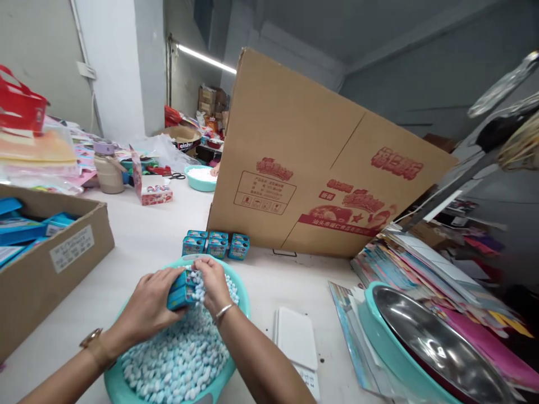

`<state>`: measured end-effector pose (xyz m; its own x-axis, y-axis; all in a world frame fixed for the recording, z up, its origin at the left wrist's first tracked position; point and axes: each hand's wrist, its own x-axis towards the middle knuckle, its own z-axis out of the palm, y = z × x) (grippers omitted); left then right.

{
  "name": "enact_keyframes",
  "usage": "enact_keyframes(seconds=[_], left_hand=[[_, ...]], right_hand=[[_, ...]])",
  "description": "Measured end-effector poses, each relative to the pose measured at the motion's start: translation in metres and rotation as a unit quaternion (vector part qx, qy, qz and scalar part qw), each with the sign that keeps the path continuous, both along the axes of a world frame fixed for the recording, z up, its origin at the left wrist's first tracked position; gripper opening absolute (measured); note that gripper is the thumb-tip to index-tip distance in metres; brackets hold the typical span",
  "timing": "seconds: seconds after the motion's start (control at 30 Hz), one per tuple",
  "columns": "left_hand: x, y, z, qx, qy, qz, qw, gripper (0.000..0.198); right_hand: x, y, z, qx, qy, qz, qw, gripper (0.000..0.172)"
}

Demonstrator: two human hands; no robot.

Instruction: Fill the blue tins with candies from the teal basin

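A turquoise basin (pixel 243 280) full of small pale blue and white candies (pixel 172 359) stands on the table before me. Over it my left hand (pixel 147 306) grips small blue boxes (pixel 180 296), tilted on their sides with their ends toward the right. My right hand (pixel 214 283) is curled at those ends, against a cluster of candies (pixel 197 286); its fingers are closed round some of them. Just behind the basin, several similar blue boxes (pixel 217 246) stand in short rows.
A large cardboard carton (pixel 320 163) rises behind the blue boxes. At left is an open carton (pixel 80 247) of blue packets. A white scale (pixel 297 339) lies right of the basin, near a metal tray (pixel 438 336). Farther back, a hand (pixel 215 169) shows beside another basin (pixel 201 180).
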<state>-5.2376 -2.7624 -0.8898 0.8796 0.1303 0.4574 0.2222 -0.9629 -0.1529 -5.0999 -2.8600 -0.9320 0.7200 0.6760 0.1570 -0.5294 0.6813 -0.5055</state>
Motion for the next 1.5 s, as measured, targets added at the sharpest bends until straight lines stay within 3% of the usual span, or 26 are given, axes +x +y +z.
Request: enact_keyframes(seconds=[0.13, 0.4, 0.6, 0.7, 0.77, 0.83, 0.93, 1.17, 1.27, 1.37, 1.5], left_hand=[[0.001, -0.001, 0.004, -0.021, -0.003, -0.005, 1.000, 0.070], [-0.010, 0.006, -0.011, -0.021, -0.032, 0.002, 0.999, 0.068], [-0.007, 0.002, -0.010, 0.063, -0.028, -0.042, 0.997, 0.070], [-0.012, 0.000, -0.010, 0.061, -0.032, -0.060, 0.996, 0.072], [-0.018, -0.002, -0.009, 0.022, -0.036, -0.062, 0.997, 0.072], [-0.022, -0.005, -0.009, -0.059, -0.053, -0.035, 0.996, 0.073], [-0.025, -0.008, -0.013, -0.160, -0.069, -0.021, 0.985, 0.078], [-0.018, -0.023, -0.025, -0.259, -0.070, -0.059, 0.962, 0.076], [-0.024, -0.025, -0.025, -0.329, -0.062, -0.038, 0.942, 0.080], [-0.036, -0.020, -0.023, -0.426, -0.063, -0.012, 0.903, 0.094], [-0.048, -0.012, -0.024, -0.472, -0.023, -0.163, 0.866, 0.084]], right_hand=[[0.002, -0.003, 0.001, -0.002, -0.010, 0.006, 1.000, 0.033], [0.001, -0.001, -0.005, -0.008, -0.033, 0.006, 0.999, 0.030], [0.004, -0.003, -0.008, 0.017, -0.023, -0.008, 1.000, 0.030], [0.013, -0.008, -0.013, 0.017, 0.024, 0.042, 0.999, 0.029], [0.017, -0.012, -0.017, -0.006, 0.050, 0.085, 0.995, 0.028], [0.016, -0.014, -0.018, -0.025, 0.057, 0.086, 0.994, 0.026], [0.005, -0.014, -0.017, -0.022, 0.014, 0.025, 0.999, 0.019], [-0.018, -0.018, -0.016, -0.047, -0.055, -0.053, 0.996, 0.038], [-0.013, -0.022, -0.023, -0.044, -0.053, -0.026, 0.997, 0.042], [0.004, -0.031, -0.040, -0.052, -0.068, -0.027, 0.996, 0.038], [0.034, -0.041, -0.066, -0.147, -0.213, -0.076, 0.963, 0.036]])
